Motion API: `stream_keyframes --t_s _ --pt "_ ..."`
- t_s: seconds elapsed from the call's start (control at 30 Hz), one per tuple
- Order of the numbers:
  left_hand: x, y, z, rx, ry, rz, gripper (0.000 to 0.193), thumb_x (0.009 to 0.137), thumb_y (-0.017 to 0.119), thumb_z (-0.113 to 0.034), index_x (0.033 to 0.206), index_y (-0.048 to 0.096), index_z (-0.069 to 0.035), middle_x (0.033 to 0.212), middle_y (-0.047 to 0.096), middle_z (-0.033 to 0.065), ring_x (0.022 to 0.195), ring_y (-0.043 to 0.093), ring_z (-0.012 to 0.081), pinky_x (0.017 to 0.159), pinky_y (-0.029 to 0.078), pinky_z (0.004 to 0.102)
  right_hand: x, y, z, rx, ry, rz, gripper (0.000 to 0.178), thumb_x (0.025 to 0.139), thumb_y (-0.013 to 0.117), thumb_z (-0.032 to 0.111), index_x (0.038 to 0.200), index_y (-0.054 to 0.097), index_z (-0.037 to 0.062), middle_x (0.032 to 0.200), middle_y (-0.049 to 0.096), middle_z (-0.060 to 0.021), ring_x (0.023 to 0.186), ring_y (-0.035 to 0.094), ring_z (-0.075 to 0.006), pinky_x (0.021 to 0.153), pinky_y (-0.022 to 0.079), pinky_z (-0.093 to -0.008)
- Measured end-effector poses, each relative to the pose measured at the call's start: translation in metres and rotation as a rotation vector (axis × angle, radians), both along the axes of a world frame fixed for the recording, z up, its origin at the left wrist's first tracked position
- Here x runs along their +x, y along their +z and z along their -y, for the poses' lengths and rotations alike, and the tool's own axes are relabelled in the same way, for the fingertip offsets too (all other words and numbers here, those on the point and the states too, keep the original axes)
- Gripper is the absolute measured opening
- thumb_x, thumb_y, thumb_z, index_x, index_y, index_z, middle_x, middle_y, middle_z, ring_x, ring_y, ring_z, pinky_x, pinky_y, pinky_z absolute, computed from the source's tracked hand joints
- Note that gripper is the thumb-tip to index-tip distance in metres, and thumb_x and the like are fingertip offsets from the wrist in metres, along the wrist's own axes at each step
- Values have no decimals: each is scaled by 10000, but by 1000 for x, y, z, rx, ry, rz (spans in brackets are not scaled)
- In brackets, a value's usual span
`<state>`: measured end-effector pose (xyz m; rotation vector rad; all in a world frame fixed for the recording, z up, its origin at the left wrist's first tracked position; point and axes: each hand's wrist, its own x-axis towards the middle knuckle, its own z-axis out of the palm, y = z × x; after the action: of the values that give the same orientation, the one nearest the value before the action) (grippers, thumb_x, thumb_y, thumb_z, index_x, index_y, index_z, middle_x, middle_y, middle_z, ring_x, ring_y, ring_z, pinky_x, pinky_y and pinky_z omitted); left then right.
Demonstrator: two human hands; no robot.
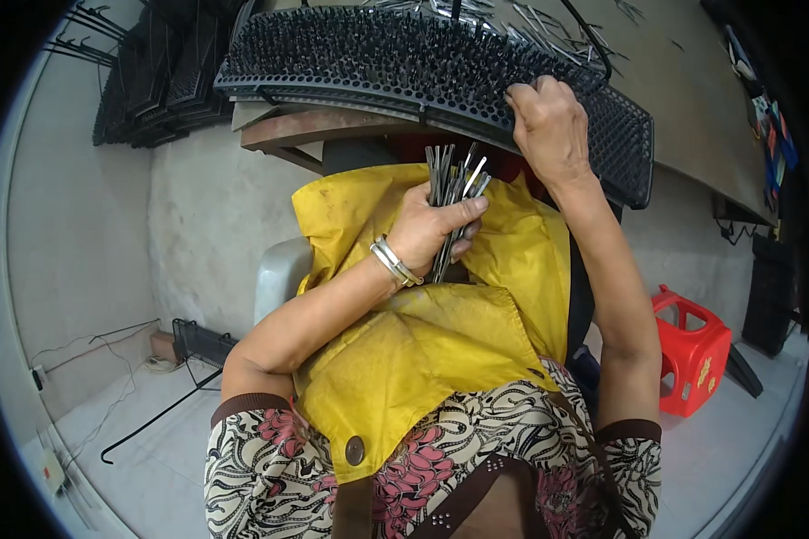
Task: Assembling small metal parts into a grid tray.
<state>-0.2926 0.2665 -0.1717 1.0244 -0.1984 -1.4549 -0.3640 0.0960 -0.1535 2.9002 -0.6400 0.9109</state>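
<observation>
My left hand (436,229) is closed round a bundle of thin metal rods (442,171), held upright above the yellow apron on my lap. Some rods look dark, and a few shine silver. A long black perforated rack (634,144) lies across the table edge in front of me. Many dark rods (368,54) stand in its holes, while its right end shows bare holes. My right hand (551,126) is at the rack where the rods end, thumb and fingers pinched together. What the fingertips hold, if anything, is hidden.
Loose silver rods (548,31) lie on the table (683,108) behind the rack. More black racks (162,76) lean against the wall at far left. A red plastic stool (695,350) stands on the floor at right. Tools with coloured handles (773,148) hang along the table's right edge.
</observation>
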Motion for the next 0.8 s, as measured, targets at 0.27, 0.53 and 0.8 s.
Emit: stream_keyframes --t_s 0.27,0.53,0.8 --pt "0 4 -7 -60 -63 -25 123 781 630 -96 806 525 -37 574 501 35 411 429 94 364 335 214 -17 9 -33 766 63 250 146 748 639 81 874 627 7 676 586 -61 537 525 -121 486 412 -233" --pt "-1 13 -12 -100 -222 97 166 767 656 -134 841 541 -41 568 500 7 408 437 77 368 334 205 -43 16 -53 1693 148 301 62 773 606 35 807 614 -17 673 599 -36 542 520 -59 482 405 -168" --pt "2 10 -14 -84 -325 94 162 765 656 -121 721 519 -48 552 496 7 403 436 73 362 336 204 -49 12 -60 1555 109 399 56 760 594 -18 813 609 -28 699 612 -53 554 517 -58 509 407 -173"
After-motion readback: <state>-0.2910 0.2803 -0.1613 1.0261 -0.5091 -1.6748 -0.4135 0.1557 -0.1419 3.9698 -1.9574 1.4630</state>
